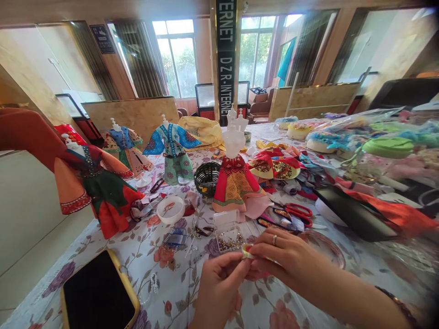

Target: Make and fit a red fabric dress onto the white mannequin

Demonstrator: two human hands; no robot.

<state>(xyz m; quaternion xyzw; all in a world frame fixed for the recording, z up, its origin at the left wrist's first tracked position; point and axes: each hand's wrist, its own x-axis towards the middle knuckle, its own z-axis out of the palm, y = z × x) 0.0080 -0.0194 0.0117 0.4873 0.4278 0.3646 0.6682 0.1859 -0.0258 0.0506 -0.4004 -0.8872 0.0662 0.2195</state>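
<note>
Left hand (221, 281) and right hand (286, 253) share one small patterned piece (246, 251), apparently cloth, above a flowered tablecloth (171, 292).
From my remote post I see the left thumb and forefinger pinched on its near edge and the right fingers curled closed over its other end, probably to steady it. One open bead box (224, 249) sits just beyond, presumably for easy reach; I count four dressed doll forms (236, 183) standing, perhaps to display the garments.

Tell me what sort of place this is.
Probably a craft or sewing workroom for miniature clothing: a small red dress sits on a white form, red-handled scissors lie near fabric pieces, and small beads fill a clear box.
</note>
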